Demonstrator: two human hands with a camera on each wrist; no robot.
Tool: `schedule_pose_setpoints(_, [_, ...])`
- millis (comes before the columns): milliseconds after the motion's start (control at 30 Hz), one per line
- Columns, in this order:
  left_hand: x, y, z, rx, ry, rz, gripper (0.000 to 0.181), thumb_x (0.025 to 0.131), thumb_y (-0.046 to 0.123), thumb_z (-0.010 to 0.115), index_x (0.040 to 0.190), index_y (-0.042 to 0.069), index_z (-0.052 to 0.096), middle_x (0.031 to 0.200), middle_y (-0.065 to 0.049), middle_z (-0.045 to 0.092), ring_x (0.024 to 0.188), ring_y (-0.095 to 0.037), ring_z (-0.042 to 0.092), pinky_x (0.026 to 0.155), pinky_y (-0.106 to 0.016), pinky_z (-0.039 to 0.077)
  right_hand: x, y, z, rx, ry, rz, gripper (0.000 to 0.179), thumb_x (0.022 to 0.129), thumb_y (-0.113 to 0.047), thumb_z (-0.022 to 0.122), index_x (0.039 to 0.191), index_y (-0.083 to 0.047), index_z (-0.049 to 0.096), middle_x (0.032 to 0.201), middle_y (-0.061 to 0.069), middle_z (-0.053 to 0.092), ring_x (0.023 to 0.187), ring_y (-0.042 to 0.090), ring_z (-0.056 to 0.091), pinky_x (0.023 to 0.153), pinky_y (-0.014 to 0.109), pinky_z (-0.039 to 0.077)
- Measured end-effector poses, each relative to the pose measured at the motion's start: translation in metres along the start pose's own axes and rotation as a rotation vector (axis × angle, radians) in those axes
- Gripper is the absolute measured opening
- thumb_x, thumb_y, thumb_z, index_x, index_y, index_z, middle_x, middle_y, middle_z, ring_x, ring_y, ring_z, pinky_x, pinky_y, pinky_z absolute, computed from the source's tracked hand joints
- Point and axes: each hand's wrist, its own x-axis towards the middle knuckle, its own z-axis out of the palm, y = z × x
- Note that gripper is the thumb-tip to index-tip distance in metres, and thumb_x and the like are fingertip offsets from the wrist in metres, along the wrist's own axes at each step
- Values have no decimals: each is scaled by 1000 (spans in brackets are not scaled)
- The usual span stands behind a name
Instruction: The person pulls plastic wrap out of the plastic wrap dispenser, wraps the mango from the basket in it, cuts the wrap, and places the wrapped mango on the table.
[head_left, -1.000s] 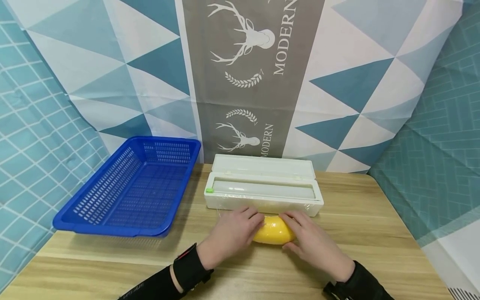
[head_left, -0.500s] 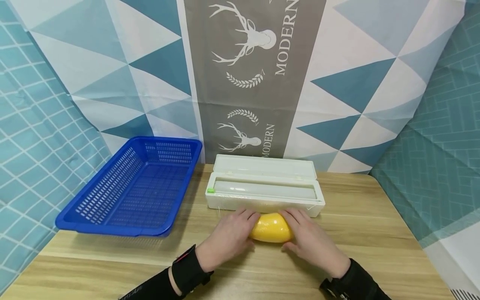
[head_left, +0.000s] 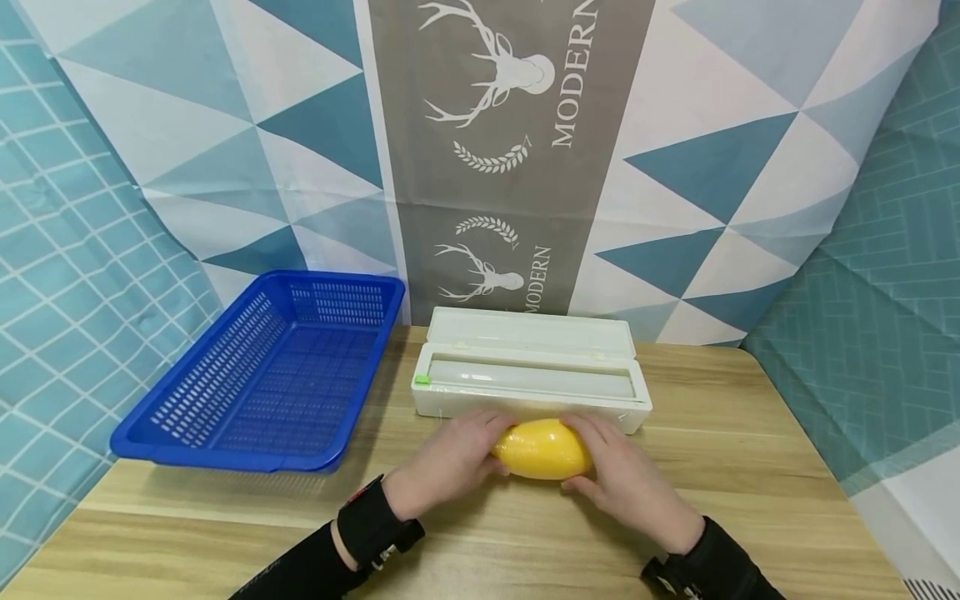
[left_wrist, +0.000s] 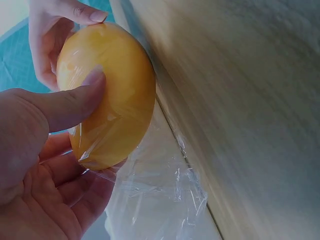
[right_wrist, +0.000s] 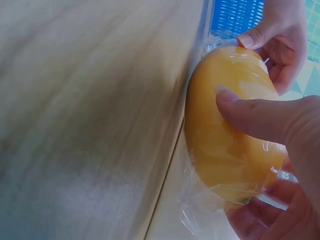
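A yellow mango (head_left: 542,450) with clear plastic wrap around it is held between both hands, in front of the white cling film dispenser (head_left: 525,403). My left hand (head_left: 450,460) grips its left end, the thumb lying across its side in the left wrist view. The right hand (head_left: 628,477) grips the other end, with its thumb pressed on the skin in the right wrist view. Loose, crinkled cling film (left_wrist: 165,195) spreads out beside the mango. Inside the dispenser lies a pale film roll (head_left: 525,379), and a green slider (head_left: 422,380) sits at the left of its edge.
On the left of the wooden table (head_left: 720,433) stands a blue plastic basket (head_left: 300,462). The dispenser's raised lid (head_left: 528,332) leans back toward the patterned wall covering (head_left: 495,167) behind.
Both hands have shifted the mango slightly away from me toward the dispenser, and more of its yellow surface shows between them. The dispenser and basket keep their places.
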Motion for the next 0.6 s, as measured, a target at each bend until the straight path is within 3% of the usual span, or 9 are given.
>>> schedule_pose_setpoints(233, [3,-3,-2,-59,8,1,53,80,38,67,124,13,51,119,3,45,93,-7,47,78,-21,45,-1,3,-1,21,12,7,75,70,-42,75,133,-17,43,130,-1,37,107,12,45,86,32,44])
schedule_pose_setpoints(433, [2,-4,-1,-51,8,20,70,69,33,78,129,16,44,117,3,45,96,-8,46,83,-24,44,0,2,-5,62,13,30,75,73,-41,73,134,-15,39,130,-1,42,114,11,43,95,32,38])
schedule_pose_setpoints(600, [3,-4,1,12,31,25,65,67,25,80,123,14,47,115,1,48,97,-11,49,86,-25,43,0,3,-5,47,5,11,67,76,-44,70,130,-15,42,131,1,41,116,15,44,96,34,38])
